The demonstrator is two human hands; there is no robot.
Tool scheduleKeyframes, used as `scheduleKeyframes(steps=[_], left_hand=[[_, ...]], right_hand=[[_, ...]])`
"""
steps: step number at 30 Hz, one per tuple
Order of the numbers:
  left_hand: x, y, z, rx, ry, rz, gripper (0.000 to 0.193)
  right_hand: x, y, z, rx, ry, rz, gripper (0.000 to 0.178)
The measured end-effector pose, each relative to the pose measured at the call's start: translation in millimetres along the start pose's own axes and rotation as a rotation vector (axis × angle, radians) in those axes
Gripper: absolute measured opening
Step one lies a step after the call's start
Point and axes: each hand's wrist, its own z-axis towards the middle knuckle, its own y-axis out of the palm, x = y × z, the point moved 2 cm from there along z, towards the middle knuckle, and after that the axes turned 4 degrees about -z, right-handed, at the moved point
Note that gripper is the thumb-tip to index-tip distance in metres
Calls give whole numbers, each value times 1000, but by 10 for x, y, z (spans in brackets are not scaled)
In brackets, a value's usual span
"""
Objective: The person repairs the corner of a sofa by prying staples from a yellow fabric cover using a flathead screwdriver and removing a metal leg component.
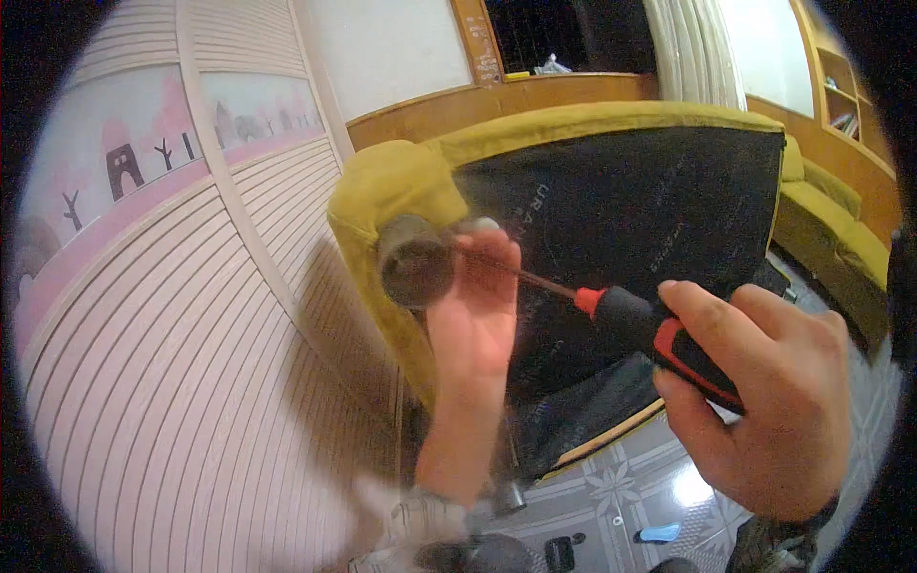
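A black and red screwdriver (688,353) with a long thin shaft lies in my right hand (774,401), fingers wrapped round its handle. Its shaft slants left toward my left hand (473,315), which is raised palm toward me with the fingers bent in at the shaft's far end. Whatever those fingers pinch, and the shaft's tip, are hidden. Beside them, a round grey-brown leg (415,263) sticks out from the corner of a yellow sofa (396,181). The sofa is tipped so its black cloth underside (621,210) faces me. A small pale round thing (484,224) shows just above my left fingertips.
Pink slatted doors (153,382) stand close on the left. Another yellow sofa (841,239) is at the right. On the tiled floor (611,477) lie a light blue item (657,533) and a small black item (564,552). A metal cylinder (513,497) shows below my left forearm.
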Motion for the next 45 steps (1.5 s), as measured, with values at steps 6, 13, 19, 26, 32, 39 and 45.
scheduleKeyframes(steps=[6,13,19,26,32,39,45], left_hand=[[-88,169,-71,165,45,-105,18],[-109,252,-110,263,43,-114,17],[-343,296,-9,228,4,-220,24],[-459,382,65,-68,192,-428,10],[-412,394,51,25,302,-323,16],[-419,379,94,4,286,-411,17],[-428,357,106,-2,383,-405,20]], right_hand=[[-401,-442,266,-222,-187,-400,37],[-660,-477,401,-388,-288,-604,27],[-231,-129,80,-599,817,792,30],[-228,2,-132,-721,1430,1480,39],[-446,-12,-42,-262,124,-83,36],[-454,74,70,-789,1346,1241,28],[-531,3,1,-667,1373,1235,31]])
